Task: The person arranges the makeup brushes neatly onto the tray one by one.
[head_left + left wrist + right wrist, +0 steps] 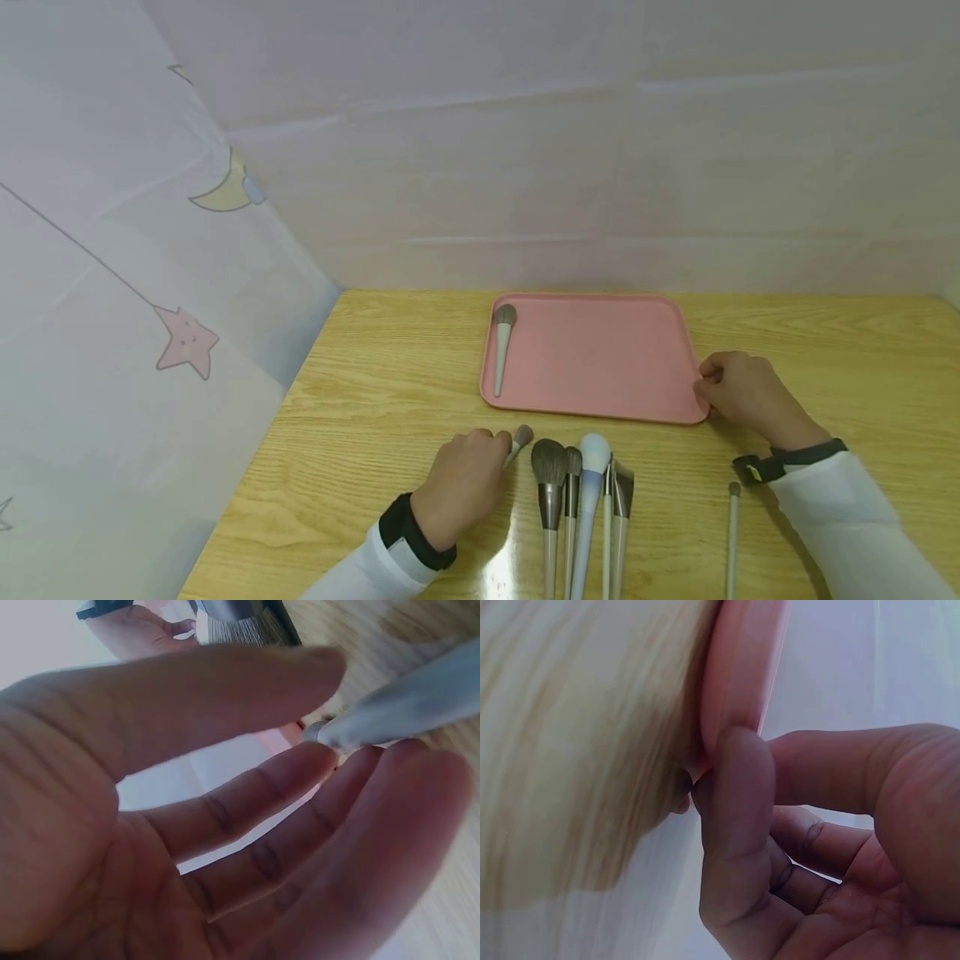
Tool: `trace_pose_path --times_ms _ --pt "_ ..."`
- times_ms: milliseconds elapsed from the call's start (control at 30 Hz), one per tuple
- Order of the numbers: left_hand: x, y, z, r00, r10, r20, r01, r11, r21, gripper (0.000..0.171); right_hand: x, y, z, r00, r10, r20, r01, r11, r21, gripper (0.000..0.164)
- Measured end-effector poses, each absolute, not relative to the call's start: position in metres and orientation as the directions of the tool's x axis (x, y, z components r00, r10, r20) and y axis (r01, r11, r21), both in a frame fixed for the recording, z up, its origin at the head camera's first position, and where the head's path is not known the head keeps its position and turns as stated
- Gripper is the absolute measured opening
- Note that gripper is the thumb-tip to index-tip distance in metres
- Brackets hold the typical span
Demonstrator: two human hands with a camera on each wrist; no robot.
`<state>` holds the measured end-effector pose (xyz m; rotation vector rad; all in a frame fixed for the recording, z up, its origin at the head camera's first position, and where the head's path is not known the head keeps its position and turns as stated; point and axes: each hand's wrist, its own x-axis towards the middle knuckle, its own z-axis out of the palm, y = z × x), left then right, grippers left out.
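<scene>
Nearest the head camera, your white fabric right sleeve (855,517) slants in from the near right, beside a thin pale brush (733,537); lowering that forearm could roll it. Your right hand (746,396) pinches the pink rectangular tray (592,358) at its near right corner; a tug could slide the white-handled grey brush (504,342) lying at its left. Your left hand (465,479), knuckles up, arches over a small grey-tipped brush (519,442), left of a brush cluster (587,517) it could knock.

Left wrist: that grip looks loosely curved, thumb clear of the pale handle; lifting now could drop it.

Right wrist: your thumb and bent finger clamp the tray's rim, a narrow hold that could slip.
</scene>
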<state>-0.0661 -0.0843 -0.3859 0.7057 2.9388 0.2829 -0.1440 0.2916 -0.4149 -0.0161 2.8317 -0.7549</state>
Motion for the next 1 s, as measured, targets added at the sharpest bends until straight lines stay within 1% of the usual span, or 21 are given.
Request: trace_pose_path --times_ms 200,333,433,633,1000 --pt "-0.0662 -0.0836 -0.3867 -0.885 0.457 -0.091 0.425 0.872 0.243 0.014 -0.1433 0.2904 -0.4146 -0.981 -0.073 -0.181 0.028 0.866 -0.499 0.034" --pt "-0.0665 -0.0831 -0.3873 -0.893 0.444 -0.078 0.418 0.881 0.223 0.018 -0.1429 0.2904 -0.4149 -0.982 -0.079 -0.170 0.018 0.864 -0.502 0.033" --pt "-0.0662 -0.0832 -0.3872 -0.896 0.439 -0.068 0.418 0.884 0.207 0.016 -0.1430 0.2914 -0.4150 -0.982 -0.080 -0.173 0.018 0.863 -0.504 0.034" --pt "-0.0663 -0.0840 -0.3893 -0.897 0.437 -0.069 0.410 0.880 0.241 0.014 -0.1435 0.2919 -0.4145 -0.981 -0.077 -0.178 0.024 0.863 -0.504 0.034" --pt "-0.0686 -0.0851 -0.3900 -0.897 0.436 -0.069 0.418 0.889 0.187 0.017 -0.1438 0.2922 -0.4158 -0.982 -0.072 -0.173 0.025 0.866 -0.499 0.034"
